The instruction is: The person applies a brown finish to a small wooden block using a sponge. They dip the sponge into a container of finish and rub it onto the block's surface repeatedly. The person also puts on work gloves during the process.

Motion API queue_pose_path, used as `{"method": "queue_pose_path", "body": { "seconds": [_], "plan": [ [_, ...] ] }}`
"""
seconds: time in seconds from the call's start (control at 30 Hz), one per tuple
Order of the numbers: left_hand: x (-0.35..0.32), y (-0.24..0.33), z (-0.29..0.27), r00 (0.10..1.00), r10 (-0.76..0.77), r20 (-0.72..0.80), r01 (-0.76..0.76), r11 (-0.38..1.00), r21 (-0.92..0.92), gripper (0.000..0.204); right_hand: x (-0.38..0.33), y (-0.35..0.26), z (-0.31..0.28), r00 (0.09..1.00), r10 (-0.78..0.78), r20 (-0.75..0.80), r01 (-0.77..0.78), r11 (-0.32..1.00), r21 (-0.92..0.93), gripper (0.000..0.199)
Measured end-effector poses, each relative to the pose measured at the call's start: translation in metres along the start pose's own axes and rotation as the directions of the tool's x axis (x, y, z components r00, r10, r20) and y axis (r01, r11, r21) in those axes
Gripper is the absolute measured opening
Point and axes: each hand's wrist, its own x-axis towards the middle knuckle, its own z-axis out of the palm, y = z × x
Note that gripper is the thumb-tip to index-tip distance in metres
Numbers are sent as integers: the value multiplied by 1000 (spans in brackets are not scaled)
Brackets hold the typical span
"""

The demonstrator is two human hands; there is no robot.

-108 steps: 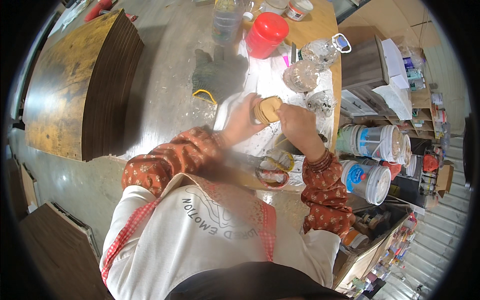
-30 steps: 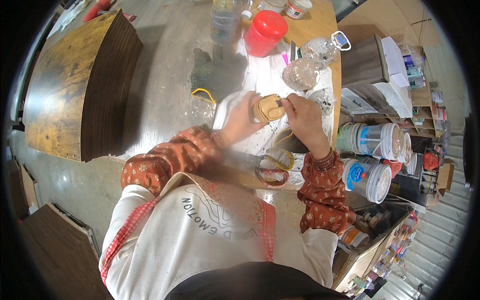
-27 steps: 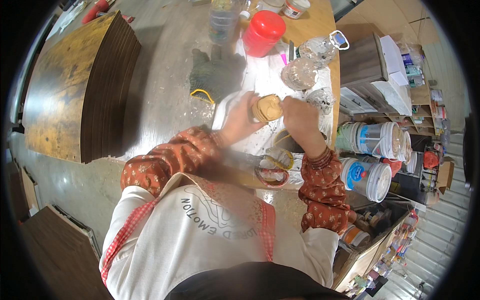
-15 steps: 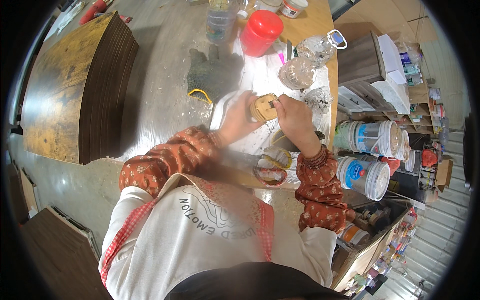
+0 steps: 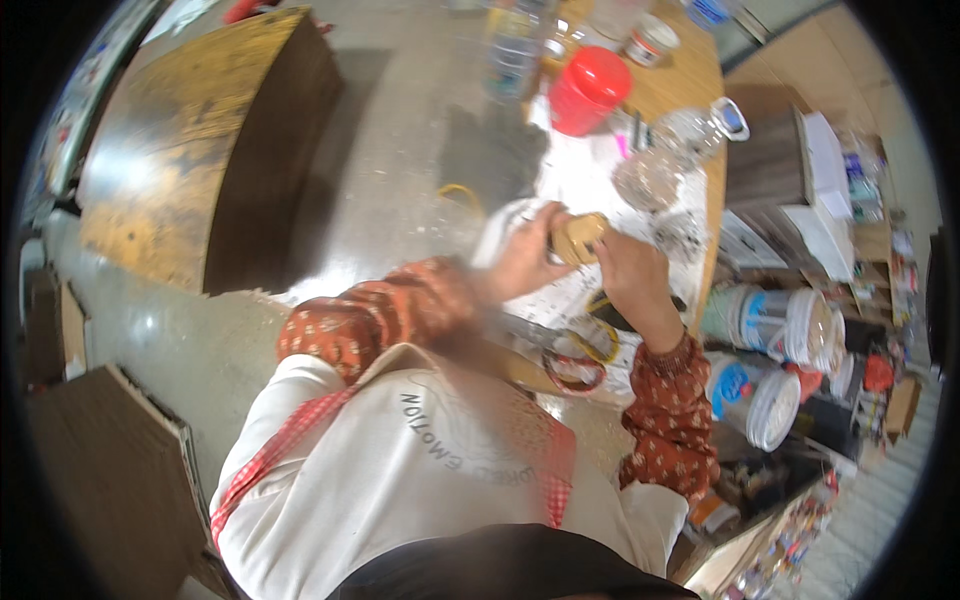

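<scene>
My left hand [image 5: 522, 258] is wrapped round a small round tan tub [image 5: 580, 238], holding it tilted over the white sheet [image 5: 508, 222] on the table. My right hand [image 5: 637, 277] is closed in a pinch at the tub's right rim; whatever its fingers grip is too small and blurred to name. Close below the hands lie scissors [image 5: 578, 372] with red and yellow loop handles. A dark grey knitted glove [image 5: 490, 150] with a yellow cuff rests beyond my left hand.
Thick stacked wood-faced boards [image 5: 190, 140] stand at left. A red canister [image 5: 592, 88], a clear bottle [image 5: 515, 55], a cut-down bottle base [image 5: 648, 180] and a handled bottle [image 5: 690, 132] occupy the far side. White-lidded buckets [image 5: 775, 410] stand right of the table edge.
The whole view has shifted, so the table and its things sit farther right and blur. Both hands stay at the tan tub, and the left hand still holds it.
</scene>
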Motion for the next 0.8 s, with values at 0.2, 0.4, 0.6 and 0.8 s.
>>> {"method": "queue_pose_path", "body": {
  "seconds": [0.2, 0.4, 0.6, 0.8],
  "plan": [
    [-5, -3, 0, 998, -50, 38, 52, 997, -63, 88, 4, -3, -3, 999, 36, -24, -38, 996, -82, 14],
    [-4, -4, 2, 997, -65, 28, 68, 994, -90, 85, 4, 8, 3, 996, -84, 31, 84, 996, -2, 9],
    [-2, 2, 0, 995, -89, 36, 91, 995, -36, 86, 0, 19, 5, 1000, 21, 19, -19, 995, -97, 12],
    [-2, 3, -1, 988, -135, 69, 131, 989, 61, 90, 1, 16, 0, 998, 33, -60, -33, 999, 14, 16]
  ]
}}
